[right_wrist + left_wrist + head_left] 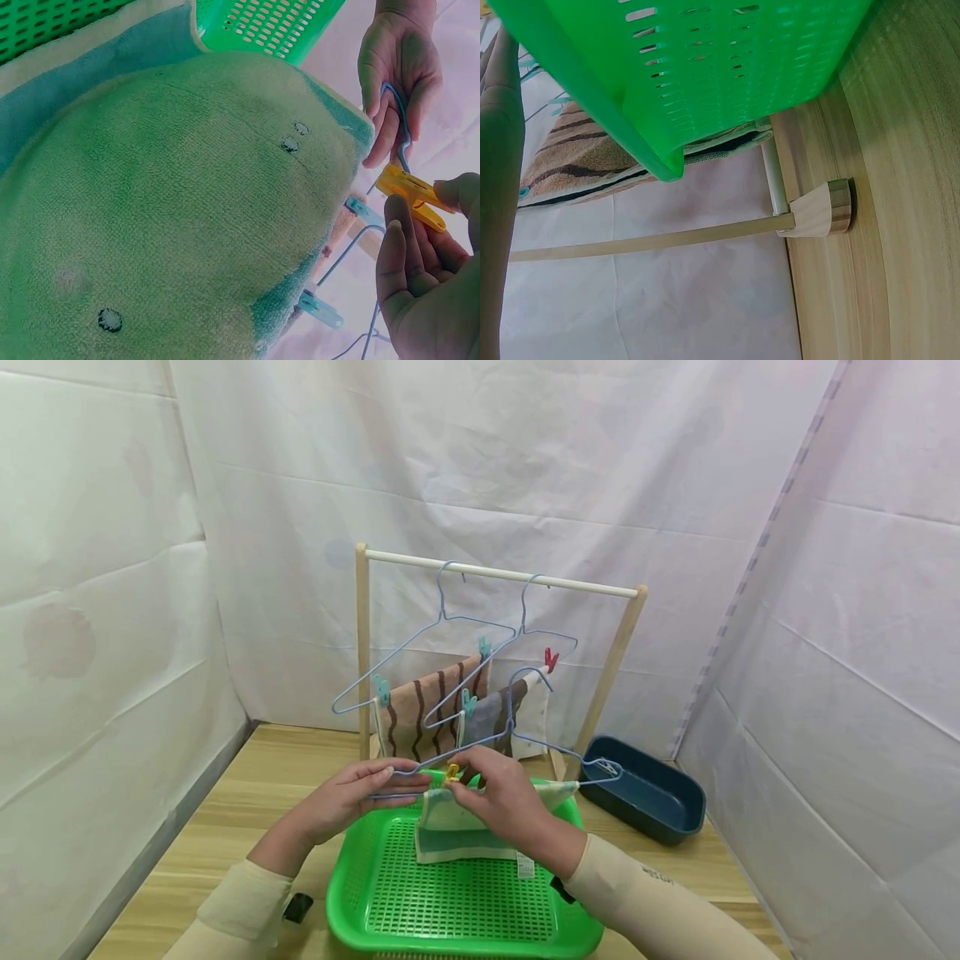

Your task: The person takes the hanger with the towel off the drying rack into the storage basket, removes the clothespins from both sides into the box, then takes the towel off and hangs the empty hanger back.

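Left hand (352, 797): thumb and outstretched fingers holding the left end of a blue wire hanger (511, 724). Right hand (506, 793): thumb and fingertips pinching a yellow clip (452, 773) near the left edge of a green-and-cream towel (457, 842); whether the clip bites on the cloth cannot be told. Towel: draped over the lower bar of that hanger, above the basket, small dark-edged spots on its face, white label at the lower edge. Pale clip (606, 767): at the hanger's right end, attachment unclear. Green basket (343, 893): perforated, on the wooden bench (292, 760), below the hands. Rack (502, 573): white crossbar, wooden posts, behind the basket, bearing two further blue hangers. On the left one, a brown striped towel (431, 702) with two teal clips (382, 691); on the right one, a grey, brown and white towel (489, 714) with one teal clip at its left and one red clip (551, 659) at its right. Dark blue tray (660, 793): on the bench, right of the basket. White sheeting (480, 468): behind and at both sides.
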Tool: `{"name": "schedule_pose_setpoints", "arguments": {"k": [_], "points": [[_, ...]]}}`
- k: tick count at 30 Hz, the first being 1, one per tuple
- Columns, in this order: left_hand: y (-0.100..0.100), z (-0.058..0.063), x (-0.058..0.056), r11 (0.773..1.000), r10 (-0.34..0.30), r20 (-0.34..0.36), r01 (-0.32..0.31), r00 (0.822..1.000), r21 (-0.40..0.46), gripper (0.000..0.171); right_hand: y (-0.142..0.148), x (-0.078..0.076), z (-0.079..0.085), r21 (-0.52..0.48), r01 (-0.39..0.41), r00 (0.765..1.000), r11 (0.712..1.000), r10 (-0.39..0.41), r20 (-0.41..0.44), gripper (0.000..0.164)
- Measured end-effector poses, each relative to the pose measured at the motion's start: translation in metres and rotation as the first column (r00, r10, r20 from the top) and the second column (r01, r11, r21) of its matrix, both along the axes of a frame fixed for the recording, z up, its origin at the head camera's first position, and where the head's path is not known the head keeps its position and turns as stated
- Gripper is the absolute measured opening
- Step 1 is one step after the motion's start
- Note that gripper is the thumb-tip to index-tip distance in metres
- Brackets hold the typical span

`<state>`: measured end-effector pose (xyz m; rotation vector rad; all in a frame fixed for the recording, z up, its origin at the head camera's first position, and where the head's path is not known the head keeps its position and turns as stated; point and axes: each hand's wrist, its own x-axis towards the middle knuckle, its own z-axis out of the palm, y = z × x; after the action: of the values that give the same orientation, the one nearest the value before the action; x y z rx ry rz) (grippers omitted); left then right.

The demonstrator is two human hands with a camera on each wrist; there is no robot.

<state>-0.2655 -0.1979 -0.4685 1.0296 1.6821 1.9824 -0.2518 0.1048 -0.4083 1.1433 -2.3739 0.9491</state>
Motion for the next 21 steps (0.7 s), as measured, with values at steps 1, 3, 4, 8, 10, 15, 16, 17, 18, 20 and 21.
{"name": "schedule_pose_setpoints", "arguments": {"k": [1,3,4,8,10,15,16,17,18,20,21], "points": [[0.000,0.000,0.000,1.000,-0.001,-0.001,0.001,1.000,0.000,0.048,0.001,0.000,0.001,0.002,0.003,1.000,1.000,-0.003,0.005,0.024],[0.000,0.000,-0.001,1.000,-0.001,0.001,0.001,1.000,0.000,0.048,0.002,0.001,0.002,0.004,0.008,1.000,1.000,-0.008,0.015,0.025],[0.000,0.000,-0.001,1.000,-0.001,0.002,0.001,1.000,0.000,0.048,0.003,0.001,0.002,0.004,0.009,1.000,1.000,-0.009,0.019,0.025],[-0.001,0.000,-0.001,1.000,0.003,0.005,-0.003,1.000,-0.004,0.048,0.007,0.000,0.002,-0.002,-0.001,1.000,1.000,0.001,0.031,0.023],[-0.001,-0.001,-0.002,1.000,0.004,0.003,-0.004,1.000,-0.005,0.048,0.009,-0.001,0.002,-0.003,-0.004,0.999,1.000,0.004,0.033,0.023],[-0.002,-0.002,-0.003,1.000,0.007,0.000,-0.007,1.000,-0.011,0.046,0.014,-0.001,0.001,0.000,0.008,0.999,1.000,-0.008,0.037,0.025],[-0.002,-0.002,-0.003,1.000,0.007,0.000,-0.007,1.000,-0.011,0.047,0.016,-0.001,0.001,0.002,0.013,0.999,1.000,-0.013,0.036,0.025],[-0.001,-0.002,-0.003,1.000,0.009,-0.001,-0.009,1.000,-0.011,0.047,0.017,-0.001,0.002,0.003,0.016,0.999,1.000,-0.016,0.033,0.026],[-0.001,-0.002,-0.002,1.000,0.008,-0.002,-0.008,1.000,-0.010,0.047,0.018,-0.001,0.002,0.002,0.019,0.999,1.000,-0.019,0.030,0.026],[-0.001,-0.002,-0.002,1.000,0.010,-0.006,-0.010,1.000,-0.009,0.047,0.021,-0.002,0.002,0.001,0.024,1.000,1.000,-0.024,0.020,0.026],[-0.001,-0.002,-0.002,1.000,0.010,-0.007,-0.011,1.000,-0.010,0.048,0.023,-0.002,0.002,0.000,0.025,1.000,1.000,-0.025,0.004,0.027]]}}
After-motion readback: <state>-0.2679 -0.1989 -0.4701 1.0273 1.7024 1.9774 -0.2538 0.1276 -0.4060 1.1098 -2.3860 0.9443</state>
